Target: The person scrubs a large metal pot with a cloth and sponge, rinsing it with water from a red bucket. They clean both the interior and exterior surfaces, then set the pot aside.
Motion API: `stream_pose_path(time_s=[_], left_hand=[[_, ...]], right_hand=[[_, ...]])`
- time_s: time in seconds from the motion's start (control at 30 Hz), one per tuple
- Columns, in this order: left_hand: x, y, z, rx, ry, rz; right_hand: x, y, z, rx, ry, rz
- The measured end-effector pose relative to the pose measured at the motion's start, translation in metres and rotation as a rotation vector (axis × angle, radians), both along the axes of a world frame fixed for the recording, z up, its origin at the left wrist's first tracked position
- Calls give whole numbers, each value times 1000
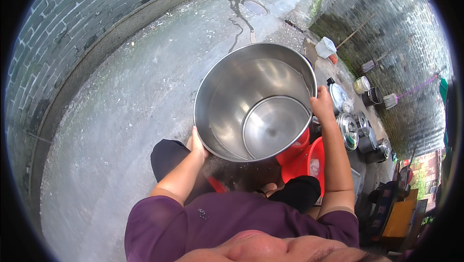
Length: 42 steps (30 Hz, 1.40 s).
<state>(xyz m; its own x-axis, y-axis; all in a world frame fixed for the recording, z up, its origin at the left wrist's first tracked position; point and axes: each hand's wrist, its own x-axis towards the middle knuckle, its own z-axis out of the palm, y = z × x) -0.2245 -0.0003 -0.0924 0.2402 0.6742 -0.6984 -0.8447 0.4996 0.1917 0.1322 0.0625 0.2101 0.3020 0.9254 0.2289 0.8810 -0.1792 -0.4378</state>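
Observation:
A large stainless steel stockpot (pixel 228 91) is held up before me, tilted so that I look into its shiny inside. A little clear water seems to lie in it, though glare makes this hard to tell. My left hand (pixel 198 145) grips the near left side at the rim, its fingers mostly hidden behind the wall. At the right side, my right hand (pixel 322 104) is closed at the rim, perhaps on a handle that I cannot see. Below the pot, between and beside my knees, stand red plastic buckets (pixel 314 153), one with a whitish thing inside.
Lidded metal pots (pixel 348 131) stand in a group to the right. Beyond them are a white bucket (pixel 361 85), a black bucket (pixel 372 97) and a mop (pixel 390 101) against a brick wall (pixel 402 44). Wet streaks (pixel 239 15) mark the concrete ground (pixel 119 109).

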Motion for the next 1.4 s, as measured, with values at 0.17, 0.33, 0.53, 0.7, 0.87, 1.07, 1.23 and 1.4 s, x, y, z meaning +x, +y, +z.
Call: stream_pose_path(time_s=[0.17,0.33,0.53,0.7,0.87,1.07,1.23,1.4], left_hand=[[9,6,-33,-64,128,-37],[8,37,-64,53,1025,-205],[44,9,127,1288,1253,-348],[49,35,130,911,1270,-297],[-3,96,126,730,1401,-341],[-2,125,88,614,1147,-119],[8,136,75,533,1052,-14],[10,135,75,547,913,12]], right_hand=[[-13,12,-12,72,11,45],[-56,61,-5,174,90,75],[-96,104,-13,70,271,-8],[-140,74,-70,502,246,379],[-63,-18,-119,483,-13,324],[110,-37,-240,222,49,-277],[133,28,-251,65,319,-424],[141,111,-259,121,398,-371]])
